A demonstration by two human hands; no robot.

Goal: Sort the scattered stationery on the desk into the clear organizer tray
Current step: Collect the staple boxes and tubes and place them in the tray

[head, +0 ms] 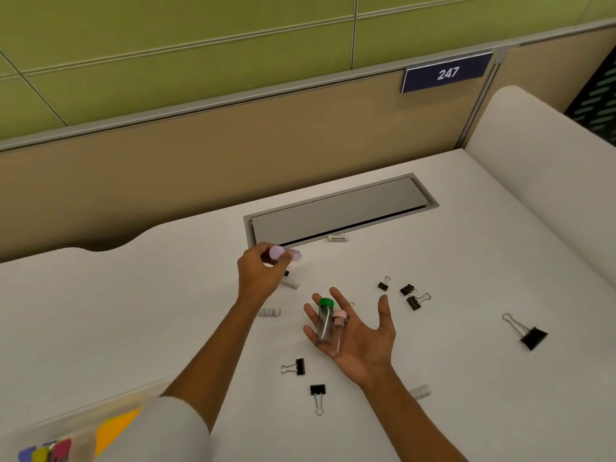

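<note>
The white bench carried scattered black binder clips. The right hand lay palm up, fingers wide, bearing two clear vials. Farther left, the left hand gripped a lilac-capped vial.

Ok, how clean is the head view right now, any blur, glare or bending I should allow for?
Head view: the left hand and its purple-capped vial are motion-smeared; the right hand and its green-capped vial read sharp. Light is even, shadows soft, no glare. Wide-angle bending curves the partition; the organizer tray at bottom left is blurred.
</note>
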